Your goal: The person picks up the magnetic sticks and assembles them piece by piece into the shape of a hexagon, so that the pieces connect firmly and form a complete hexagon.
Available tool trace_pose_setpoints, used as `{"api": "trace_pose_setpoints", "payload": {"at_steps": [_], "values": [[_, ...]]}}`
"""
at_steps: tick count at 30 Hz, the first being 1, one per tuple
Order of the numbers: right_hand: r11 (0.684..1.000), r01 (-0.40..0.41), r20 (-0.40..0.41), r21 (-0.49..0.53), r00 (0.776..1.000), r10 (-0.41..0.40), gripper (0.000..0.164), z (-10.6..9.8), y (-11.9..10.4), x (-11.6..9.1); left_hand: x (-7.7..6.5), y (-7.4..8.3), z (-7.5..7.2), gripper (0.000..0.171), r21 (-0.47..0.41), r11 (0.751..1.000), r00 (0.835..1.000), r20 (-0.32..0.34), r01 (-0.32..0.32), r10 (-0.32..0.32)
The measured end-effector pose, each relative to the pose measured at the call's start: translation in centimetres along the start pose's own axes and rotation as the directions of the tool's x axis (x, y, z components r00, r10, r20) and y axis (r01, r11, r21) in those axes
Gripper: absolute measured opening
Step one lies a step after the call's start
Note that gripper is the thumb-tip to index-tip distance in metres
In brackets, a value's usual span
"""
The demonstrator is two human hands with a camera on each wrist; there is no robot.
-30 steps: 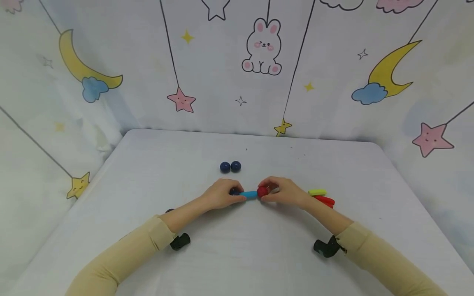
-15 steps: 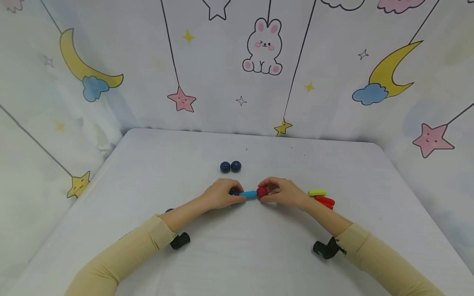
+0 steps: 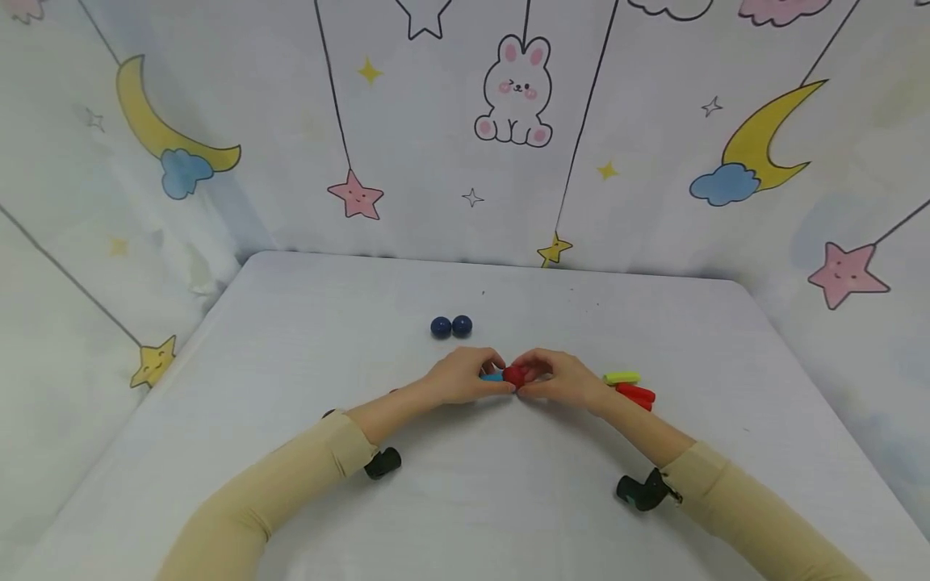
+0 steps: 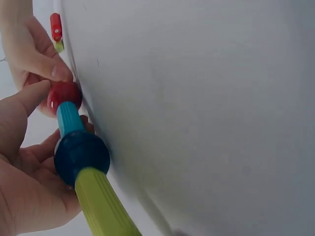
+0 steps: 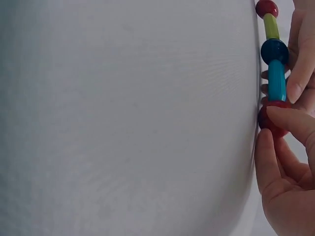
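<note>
A chain of toy balls and rods lies between the hands. In the right wrist view it runs from a far red ball (image 5: 267, 8) through a yellow-green rod (image 5: 271, 25), a dark blue ball (image 5: 274, 51) and a light blue rod (image 5: 276, 81) to a near red ball (image 5: 278, 129). My right hand (image 3: 563, 378) pinches that near ball between thumb and fingers. Curled around the light blue rod is my left hand (image 3: 461, 375), its thumb tip right at the near red ball in the left wrist view. In the head view this hand hides most of the chain.
Two dark blue balls (image 3: 451, 327) sit side by side beyond the hands. Right of the right hand lie a loose yellow-green rod (image 3: 621, 377) and red rods (image 3: 635, 393). Black wrist cameras (image 3: 383, 463) stick out below the sleeves. A patterned curtain (image 3: 421, 121) hangs behind the white table (image 3: 508, 500).
My left hand has slid right along the chain, from the dark blue ball to the light blue rod beside the red ball. The right hand keeps its place at the red ball.
</note>
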State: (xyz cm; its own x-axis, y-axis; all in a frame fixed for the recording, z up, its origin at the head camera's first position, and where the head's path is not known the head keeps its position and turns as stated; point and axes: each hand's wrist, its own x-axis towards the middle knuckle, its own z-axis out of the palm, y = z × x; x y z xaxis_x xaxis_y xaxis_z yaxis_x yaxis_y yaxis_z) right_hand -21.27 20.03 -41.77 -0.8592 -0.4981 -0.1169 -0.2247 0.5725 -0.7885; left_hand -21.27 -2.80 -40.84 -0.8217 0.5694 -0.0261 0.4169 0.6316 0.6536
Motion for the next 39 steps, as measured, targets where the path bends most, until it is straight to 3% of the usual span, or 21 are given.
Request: {"api": "trace_pose_setpoints", "payload": {"at_steps": [7, 14, 20, 25, 28, 32, 39], "values": [[0.999, 0.008, -0.027, -0.035, 1.0, -0.009, 0.035, -1.2, 0.0, -0.7, 0.6, 0.7, 0.6, 0.032, 0.006, 0.999, 0.999, 0.007, 0.031, -0.031], [0.968, 0.01, -0.125, -0.251, 0.991, -0.042, 0.026, -6.3, 1.5, -3.9, 0.4, 0.7, 0.7, 0.035, 0.018, 0.999, 0.999, 0.008, 0.036, -0.036], [0.934, -0.138, -0.135, -0.329, 0.986, 0.098, 0.023, -9.5, 3.5, -6.6, 0.3, 0.4, 0.7, 0.035, 0.006, 1.0, 1.0, 0.008, 0.028, -0.028], [0.929, -0.22, -0.142, -0.298, 0.973, 0.185, 0.025, -9.6, 4.7, -6.8, 0.3, 0.2, 0.7, 0.034, 0.004, 1.0, 1.0, 0.009, 0.02, -0.02], [0.929, -0.231, -0.162, -0.288, 0.968, 0.19, 0.028, -9.1, 5.0, -6.2, 0.3, 0.2, 0.8, 0.034, -0.008, 1.0, 1.0, 0.011, 0.013, -0.013], [0.94, -0.18, -0.172, -0.289, 0.976, 0.134, 0.026, -8.0, 4.6, -5.0, 0.2, 0.2, 0.7, 0.033, -0.017, 1.0, 1.0, 0.011, 0.012, -0.012], [0.966, 0.077, -0.07, -0.246, 0.993, -0.097, 0.021, -4.8, 2.2, -2.7, 0.0, 0.0, 0.6, 0.032, -0.015, 1.0, 1.0, 0.01, 0.02, -0.02]]}}
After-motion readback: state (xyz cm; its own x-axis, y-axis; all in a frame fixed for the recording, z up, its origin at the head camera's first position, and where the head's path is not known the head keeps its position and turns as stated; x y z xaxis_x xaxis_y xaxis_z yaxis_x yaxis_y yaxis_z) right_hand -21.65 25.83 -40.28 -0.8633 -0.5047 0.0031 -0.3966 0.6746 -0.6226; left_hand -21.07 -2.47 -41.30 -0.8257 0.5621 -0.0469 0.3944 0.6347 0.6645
